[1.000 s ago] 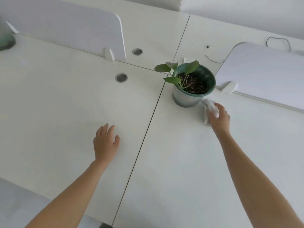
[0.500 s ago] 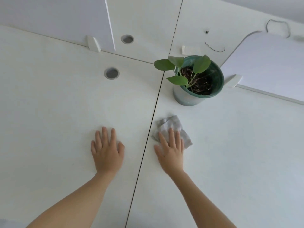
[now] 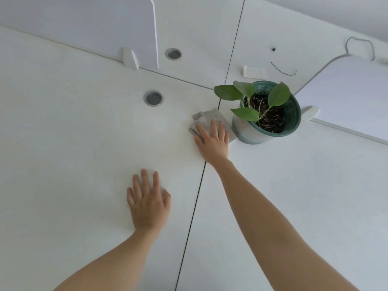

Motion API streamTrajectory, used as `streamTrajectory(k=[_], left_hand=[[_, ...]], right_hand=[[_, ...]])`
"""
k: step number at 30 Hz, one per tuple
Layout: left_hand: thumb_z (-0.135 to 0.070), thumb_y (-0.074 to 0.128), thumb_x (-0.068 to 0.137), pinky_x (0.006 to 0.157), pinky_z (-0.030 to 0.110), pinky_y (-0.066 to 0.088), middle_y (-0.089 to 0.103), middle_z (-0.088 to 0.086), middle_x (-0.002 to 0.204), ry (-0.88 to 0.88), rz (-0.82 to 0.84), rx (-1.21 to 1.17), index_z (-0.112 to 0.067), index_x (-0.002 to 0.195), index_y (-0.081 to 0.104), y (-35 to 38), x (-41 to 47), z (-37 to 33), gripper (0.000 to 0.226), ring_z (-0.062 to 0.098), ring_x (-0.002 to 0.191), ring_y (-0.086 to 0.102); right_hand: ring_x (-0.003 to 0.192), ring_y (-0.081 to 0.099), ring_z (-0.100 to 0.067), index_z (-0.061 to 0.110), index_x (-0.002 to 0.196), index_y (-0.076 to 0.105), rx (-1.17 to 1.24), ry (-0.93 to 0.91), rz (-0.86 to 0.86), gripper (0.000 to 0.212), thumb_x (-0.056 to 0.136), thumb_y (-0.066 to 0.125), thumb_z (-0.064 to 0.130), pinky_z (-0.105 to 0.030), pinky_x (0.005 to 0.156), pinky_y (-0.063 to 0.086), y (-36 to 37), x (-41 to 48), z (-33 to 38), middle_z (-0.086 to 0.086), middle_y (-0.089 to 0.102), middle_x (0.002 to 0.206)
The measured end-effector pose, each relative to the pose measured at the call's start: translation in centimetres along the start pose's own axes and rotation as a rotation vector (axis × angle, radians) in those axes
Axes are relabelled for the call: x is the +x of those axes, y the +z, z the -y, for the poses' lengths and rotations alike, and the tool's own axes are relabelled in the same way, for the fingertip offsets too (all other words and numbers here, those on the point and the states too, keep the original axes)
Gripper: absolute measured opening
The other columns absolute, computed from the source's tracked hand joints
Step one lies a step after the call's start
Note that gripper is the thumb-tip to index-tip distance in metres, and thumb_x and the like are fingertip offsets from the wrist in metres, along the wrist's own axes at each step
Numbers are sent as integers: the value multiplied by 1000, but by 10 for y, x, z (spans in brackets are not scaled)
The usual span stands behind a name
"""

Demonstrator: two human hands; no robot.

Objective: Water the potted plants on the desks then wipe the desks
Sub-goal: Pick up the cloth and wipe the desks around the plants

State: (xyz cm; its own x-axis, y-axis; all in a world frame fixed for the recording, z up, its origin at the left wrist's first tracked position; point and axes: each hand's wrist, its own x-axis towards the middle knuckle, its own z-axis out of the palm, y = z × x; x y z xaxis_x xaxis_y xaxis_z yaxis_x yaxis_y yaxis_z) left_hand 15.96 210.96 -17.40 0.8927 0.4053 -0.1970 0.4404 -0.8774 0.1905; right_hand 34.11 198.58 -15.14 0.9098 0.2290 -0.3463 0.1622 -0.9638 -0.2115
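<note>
A green potted plant (image 3: 270,122) stands on the white desk (image 3: 294,196), just right of the seam between two desktops. A grey cloth (image 3: 207,119) lies flat on the desk directly left of the pot, touching its base. My right hand (image 3: 213,140) presses on the cloth with straight, spread fingers. My left hand (image 3: 148,201) rests flat on the left desktop (image 3: 73,154), palm down, holding nothing.
Two round cable holes (image 3: 153,98) (image 3: 173,53) sit in the desktops behind my hands. White divider panels stand at the back left (image 3: 84,26) and at the right (image 3: 352,89). A thin dark wire (image 3: 283,69) lies behind the pot.
My right hand slid the cloth from beside the pot's right side toward me, then forward and up to the pot's left side. The left hand stayed flat on the desk.
</note>
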Motion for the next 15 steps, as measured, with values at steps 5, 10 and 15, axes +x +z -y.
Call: streamTrajectory(k=[5, 10, 15], left_hand=[[-33, 33, 80, 99, 48, 21, 50, 22, 136, 3, -8, 9, -10, 128, 51, 2, 0, -1, 56, 41, 124, 43], [-32, 31, 80, 96, 58, 38, 49, 23, 136, -10, 12, -41, -8, 127, 52, -1, 0, -2, 57, 45, 123, 46], [-34, 28, 79, 98, 60, 34, 46, 24, 139, -22, 47, -86, -7, 128, 52, -3, 0, -4, 61, 47, 126, 43]], right_hand=[[143, 5, -39, 33, 142, 27, -92, -183, -42, 51, 94, 26, 50, -50, 117, 12, 28, -57, 2, -14, 15, 156], [135, 27, -42, 29, 135, 37, -201, -244, -36, 58, 92, 11, 58, -48, 107, 29, 48, -141, -98, -19, 37, 146], [145, 1, -32, 35, 143, 26, 188, 550, -181, 51, 94, 29, 49, -42, 117, 5, 5, -133, -180, -11, 7, 158]])
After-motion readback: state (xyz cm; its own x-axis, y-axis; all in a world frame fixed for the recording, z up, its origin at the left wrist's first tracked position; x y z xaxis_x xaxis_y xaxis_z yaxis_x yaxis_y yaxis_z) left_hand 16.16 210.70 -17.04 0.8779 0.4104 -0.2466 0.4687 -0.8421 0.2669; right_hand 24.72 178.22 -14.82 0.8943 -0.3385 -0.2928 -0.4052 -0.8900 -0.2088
